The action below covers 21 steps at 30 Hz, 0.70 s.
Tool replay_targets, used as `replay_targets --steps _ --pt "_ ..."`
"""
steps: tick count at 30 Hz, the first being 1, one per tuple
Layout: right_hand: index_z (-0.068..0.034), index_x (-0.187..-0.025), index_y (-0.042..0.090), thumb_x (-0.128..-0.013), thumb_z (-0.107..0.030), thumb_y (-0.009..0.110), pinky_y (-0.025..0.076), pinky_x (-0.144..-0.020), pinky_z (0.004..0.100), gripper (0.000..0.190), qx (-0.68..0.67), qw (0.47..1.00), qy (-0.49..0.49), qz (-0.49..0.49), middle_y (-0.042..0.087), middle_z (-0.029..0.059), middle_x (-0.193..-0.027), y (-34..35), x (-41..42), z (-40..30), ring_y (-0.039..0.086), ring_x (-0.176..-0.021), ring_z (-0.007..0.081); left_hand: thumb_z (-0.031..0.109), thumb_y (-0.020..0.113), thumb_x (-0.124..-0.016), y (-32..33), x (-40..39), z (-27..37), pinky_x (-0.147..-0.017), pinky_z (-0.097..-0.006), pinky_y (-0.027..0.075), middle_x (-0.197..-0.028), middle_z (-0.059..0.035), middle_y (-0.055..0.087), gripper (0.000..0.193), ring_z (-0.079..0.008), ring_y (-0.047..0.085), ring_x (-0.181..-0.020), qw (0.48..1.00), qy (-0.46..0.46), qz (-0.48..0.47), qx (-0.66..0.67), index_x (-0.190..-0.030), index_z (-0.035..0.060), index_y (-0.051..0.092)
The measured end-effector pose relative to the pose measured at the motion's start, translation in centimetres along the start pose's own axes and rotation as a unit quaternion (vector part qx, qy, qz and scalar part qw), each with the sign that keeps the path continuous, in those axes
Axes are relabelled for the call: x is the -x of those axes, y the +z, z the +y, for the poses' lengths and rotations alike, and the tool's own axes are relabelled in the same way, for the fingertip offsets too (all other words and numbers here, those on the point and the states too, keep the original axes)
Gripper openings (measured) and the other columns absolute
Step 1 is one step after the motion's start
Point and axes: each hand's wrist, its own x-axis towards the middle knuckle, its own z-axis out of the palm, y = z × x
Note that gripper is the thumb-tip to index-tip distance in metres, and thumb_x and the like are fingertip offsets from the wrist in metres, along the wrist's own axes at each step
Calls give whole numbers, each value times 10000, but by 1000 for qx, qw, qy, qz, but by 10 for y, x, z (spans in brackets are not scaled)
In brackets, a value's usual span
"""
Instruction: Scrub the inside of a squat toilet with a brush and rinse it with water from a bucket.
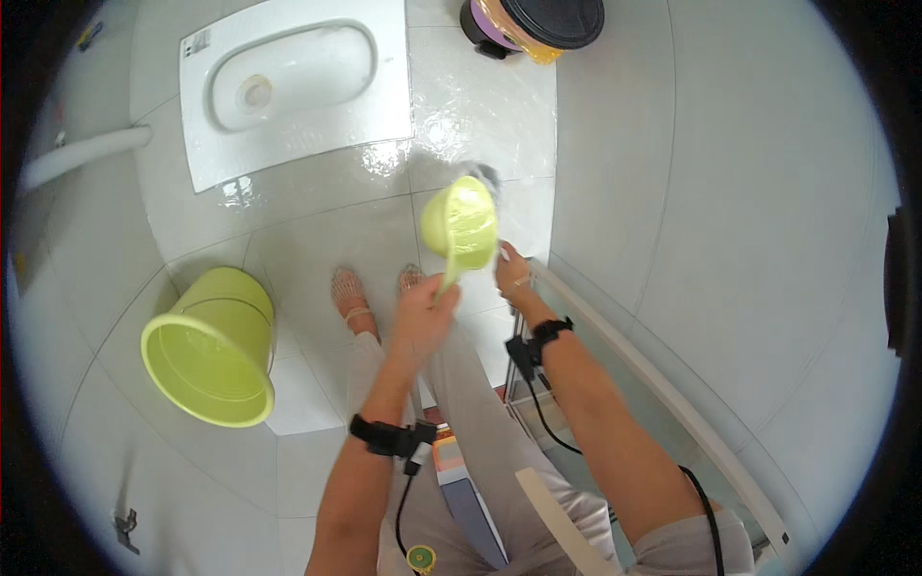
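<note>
In front of me, my left hand [425,313] grips the handle of a yellow-green plastic dipper [472,223]. The dipper is tilted, with its mouth turned to the right and its bowl bulging left. My right hand [511,272] is just right of the dipper, its fingers curled round a thin white handle [503,253]. A blurred grey object [484,174], possibly a brush head, shows past the dipper's far rim. Whether it joins that white handle is hidden by the dipper.
A white squat toilet [302,144] is set in the wet tiled floor [346,227]. Left of my feet is a yellow-green bucket [245,302]. A lidded waste bin [555,21] stands at the far wall. Beside my right arm runs a white-framed glass panel [634,345]. A metal tap [126,529] is lower left.
</note>
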Motion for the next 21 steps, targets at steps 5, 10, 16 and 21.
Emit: replay_targets --steps 5,10,16,21 --pt "-39 -1213 465 -861 -154 445 474 -736 411 371 -51 980 193 5 613 209 -873 -9 -2 85 590 -788 359 129 531 -794 58 -11 15 -565 -432 463 -696 -154 578 241 -364 565 -590 965 136 -5 -224 -1017 42 562" --pt "15 -1159 479 -862 -154 400 487 -697 430 351 -60 988 144 0 608 241 -909 -32 -77 93 608 -808 358 111 530 -806 89 -39 50 -563 -449 461 -771 -121 557 325 -348 568 -602 923 211 10 -323 -1122 35 519" --pt "27 -1188 435 -849 -152 409 471 -774 430 384 -234 959 108 120 601 253 -945 3 -183 -18 586 -866 408 100 490 -856 26 -33 48 -693 -379 471 -931 -174 569 343 -323 591 -809 904 171 96 -381 -1187 11 491" --pt "27 -1174 439 -835 -126 433 463 -716 405 371 13 994 -59 88 599 198 -870 -35 -189 -85 576 -814 345 119 461 -897 -5 22 33 -817 -309 441 -1079 -188 575 323 -263 582 -943 953 43 168 -248 -1196 1 497"
